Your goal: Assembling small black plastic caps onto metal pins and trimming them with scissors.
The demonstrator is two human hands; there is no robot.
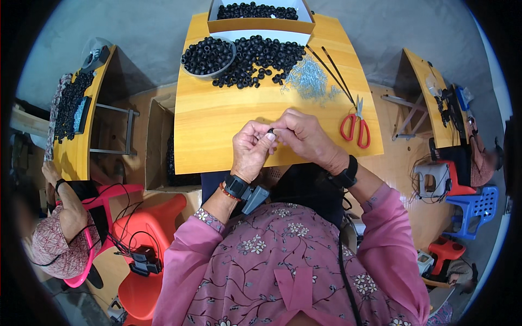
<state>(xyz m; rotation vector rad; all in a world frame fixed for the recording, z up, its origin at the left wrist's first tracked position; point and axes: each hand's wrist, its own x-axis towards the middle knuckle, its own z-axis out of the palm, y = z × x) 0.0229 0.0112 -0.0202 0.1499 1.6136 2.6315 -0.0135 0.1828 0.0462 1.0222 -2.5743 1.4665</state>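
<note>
Over the tabletop (228, 122) we see both hands meet: left hand (251, 149) and right hand (304, 136) pinch one small black bead (270, 131) between their fingers. We judge it light, hard and slippery, best gripped by its rim.

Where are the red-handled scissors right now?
In the head view, the red-handled scissors lie on the right side of the yellow table, just right of the right hand, below the pile of small metal pieces.

The bead (270, 131) is mostly hidden between the fingers of both hands. The box (260, 17) is cut off at the top.
</note>
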